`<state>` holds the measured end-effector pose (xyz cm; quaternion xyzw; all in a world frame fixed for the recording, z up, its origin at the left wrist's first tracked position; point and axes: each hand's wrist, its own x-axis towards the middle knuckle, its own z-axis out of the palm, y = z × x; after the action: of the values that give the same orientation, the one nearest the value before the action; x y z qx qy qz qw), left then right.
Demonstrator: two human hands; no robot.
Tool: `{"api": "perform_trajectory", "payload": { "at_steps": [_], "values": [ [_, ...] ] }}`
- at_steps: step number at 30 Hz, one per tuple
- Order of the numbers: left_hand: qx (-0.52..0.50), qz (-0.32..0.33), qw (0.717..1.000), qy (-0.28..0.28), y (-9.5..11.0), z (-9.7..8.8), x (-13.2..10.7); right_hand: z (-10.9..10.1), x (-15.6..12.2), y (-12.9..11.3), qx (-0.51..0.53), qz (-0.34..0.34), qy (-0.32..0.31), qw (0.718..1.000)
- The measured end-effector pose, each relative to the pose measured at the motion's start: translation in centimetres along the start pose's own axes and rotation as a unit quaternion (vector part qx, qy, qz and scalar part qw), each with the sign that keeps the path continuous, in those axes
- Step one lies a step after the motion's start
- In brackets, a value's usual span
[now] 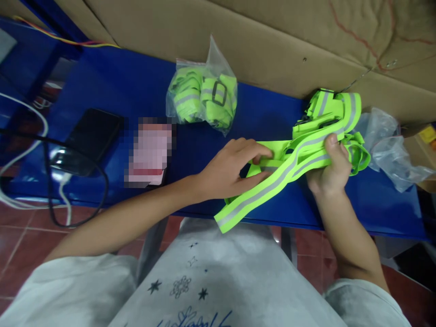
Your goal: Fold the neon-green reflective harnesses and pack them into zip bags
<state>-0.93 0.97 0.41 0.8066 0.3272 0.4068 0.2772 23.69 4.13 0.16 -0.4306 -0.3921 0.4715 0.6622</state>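
- The long blue table point(136, 77) runs across in front of me, bearing most of what I see.
- The tan cardboard sheet point(265, 54) stands along its far edge.
- The neon-yellow straps with grey reflective stripes point(289, 168) are gathered in front of me, above the table's right half; one flat end hangs down leftward past the near edge.
- My right hand point(329, 170) is closed on the bunch, thumb pressed on top, the rest of the fingers hidden beneath.
- My left hand point(231, 165) curves in a C among the loops, thumb and fingers apart; the thumb's tip is behind a band, so I cannot tell whether I pinch anything.
- The clear plastic bag point(214, 54) beyond my left hand holds two folded neon-yellow bundles point(188, 97); a black rectangular buckle point(214, 93) shows on the right one.
- The crumpled clear plastic bags point(391, 150) lie right of my bunch.
- The black slab-shaped device point(98, 136) sits at my left, near a white cable point(32, 109) and a looped black cable point(106, 181).
- The brown cardboard box point(422, 156), cut off at the right, has something yellow point(429, 134) at its top.
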Motion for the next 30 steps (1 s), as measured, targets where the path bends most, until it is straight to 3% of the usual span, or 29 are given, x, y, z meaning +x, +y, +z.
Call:
{"api": "perform_trajectory", "payload": {
  "at_steps": [10, 13, 17, 22, 26, 28, 30],
  "values": [
    [-0.111, -0.024, 0.992, -0.057, -0.1, -0.5, 0.3, 0.4, -0.2, 0.2, -0.04, -0.02, 0.04, 0.998],
    [-0.08, -0.03, 0.996, -0.029, 0.1, -0.7, 0.3, 0.4, -0.4, -0.1, -0.038, 0.0, 0.037, 0.999],
    [-0.042, 0.014, 0.999, 0.024, 0.2, -0.6, 0.2, 0.5, -0.6, -0.4, -0.022, 0.046, 0.023, 0.998],
    [0.047, 0.081, 0.981, 0.17, -0.2, -0.1, -0.2, 0.6, -0.7, -0.6, -0.001, 0.076, 0.009, 0.997],
    [0.042, 0.058, 0.958, 0.276, -1.6, 0.2, -0.7, 0.6, -0.6, -0.6, -0.019, 0.07, 0.005, 0.997],
    [0.048, 0.02, 0.966, 0.252, -2.2, 0.3, -0.9, 0.5, -0.6, -0.7, -0.026, 0.06, 0.003, 0.998],
    [0.05, 0.001, 0.98, 0.19, -2.6, 0.3, -0.9, 0.4, -0.4, -0.7, -0.025, 0.055, 0.005, 0.998]
  ]
}}
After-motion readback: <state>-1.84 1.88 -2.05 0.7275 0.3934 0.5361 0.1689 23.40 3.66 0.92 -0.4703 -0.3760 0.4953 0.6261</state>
